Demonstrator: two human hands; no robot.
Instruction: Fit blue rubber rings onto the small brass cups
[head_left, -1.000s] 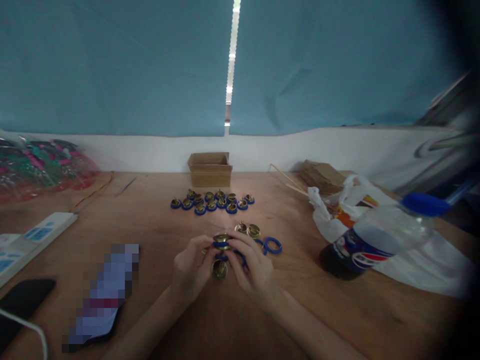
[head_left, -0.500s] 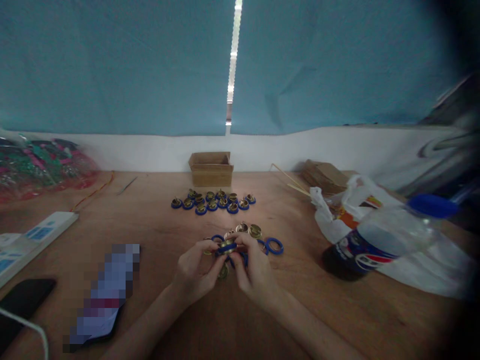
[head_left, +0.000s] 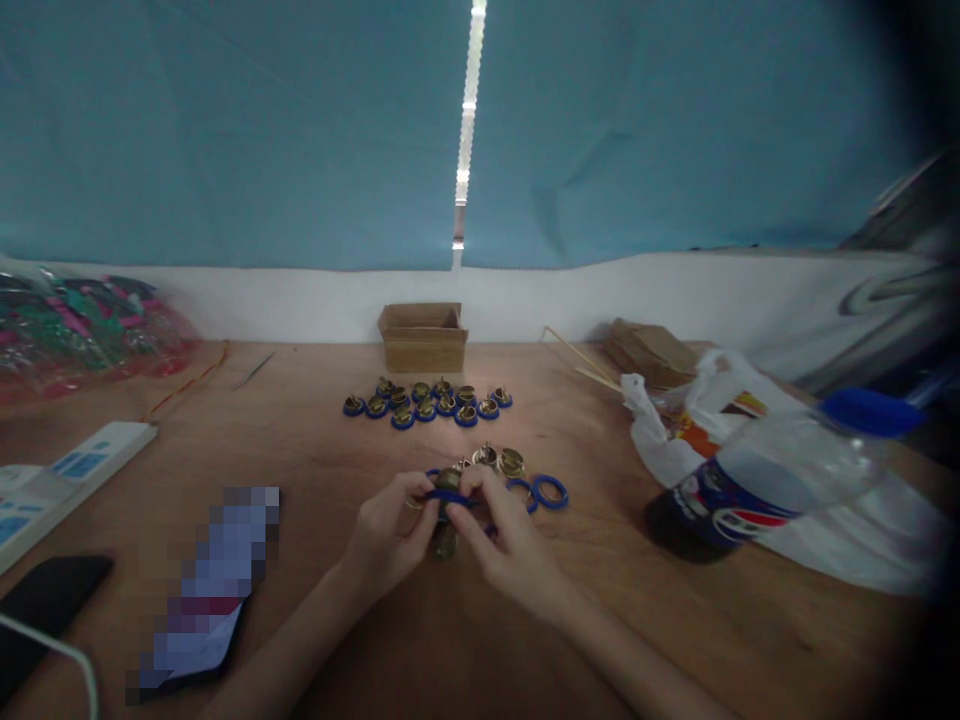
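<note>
My left hand [head_left: 391, 528] pinches one side of a blue ring [head_left: 448, 496], and my right hand [head_left: 511, 545] pinches the other. A round brass-coloured piece [head_left: 448, 479] shows at the ring; the fingers partly cover both, so I cannot tell how they fit. Close under the hands lies another brass piece [head_left: 445, 542]. Just beyond my right fingers are a loose blue ring [head_left: 550, 492] and an upturned brass piece [head_left: 511, 462]. Farther off, several brass pieces with blue rims [head_left: 425, 409] lie grouped on the wooden table [head_left: 300, 440].
Behind the group stands an open cardboard box [head_left: 424, 352]. To the right are a Pepsi bottle [head_left: 750, 515], a white plastic bag [head_left: 645, 430] and brown cardboard [head_left: 651, 352]. A phone [head_left: 214, 580], a black device [head_left: 56, 600] and a power strip [head_left: 82, 470] lie left.
The blue ring and brass piece have tilted between my fingers, so more of the brass face shows above the ring. My right thumb has moved up towards the ring.
</note>
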